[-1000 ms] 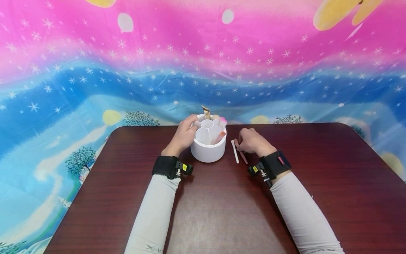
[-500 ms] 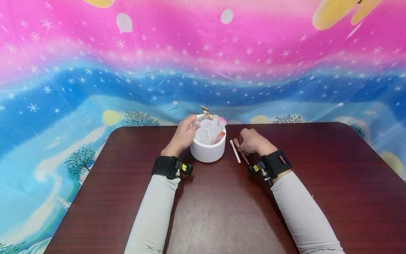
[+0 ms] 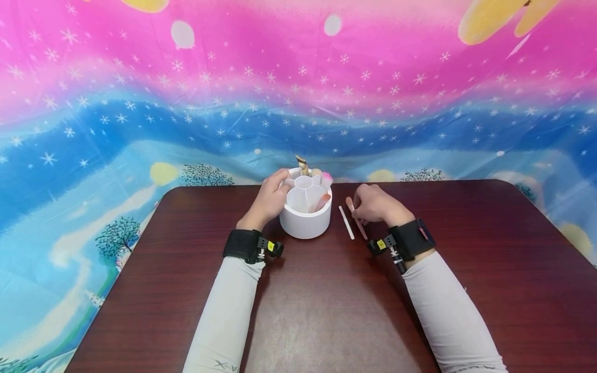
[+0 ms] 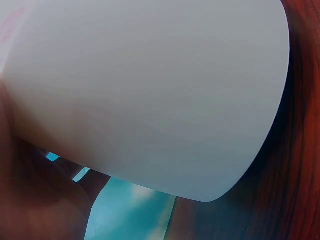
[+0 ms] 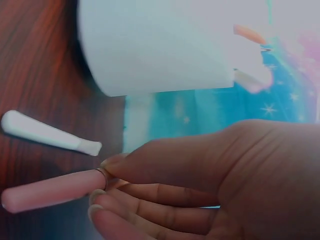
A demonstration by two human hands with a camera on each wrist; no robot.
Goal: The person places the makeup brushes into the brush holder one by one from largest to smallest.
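Observation:
My left hand [image 3: 267, 199] grips the far-left rim of a round white brush holder [image 3: 305, 225] with petal-shaped compartments. In the left wrist view, its smooth wall [image 4: 160, 90] fills most of the picture. To the right of the holder, my right hand [image 3: 375, 203] pinches a pink makeup brush [image 5: 52, 191] between thumb and fingertips near the metal ring, its handle pointing toward me. Beside it, a slim white brush [image 3: 346, 223] lies on the table. Inside the holder stand a brush with an orange-pink head [image 3: 323, 201], a pink-and-white tuft [image 3: 327, 178] and a gold-coloured piece [image 3: 302, 165].
The dark red-brown wooden table [image 3: 312, 311] spreads out on all sides of the holder. A colourful printed cloth [image 3: 280, 103] hangs right behind the table's far edge.
My right hand has shifted slightly to the right, and the pink brush's far end has moved up and right with it. The white brush has turned a little. My left hand stays put.

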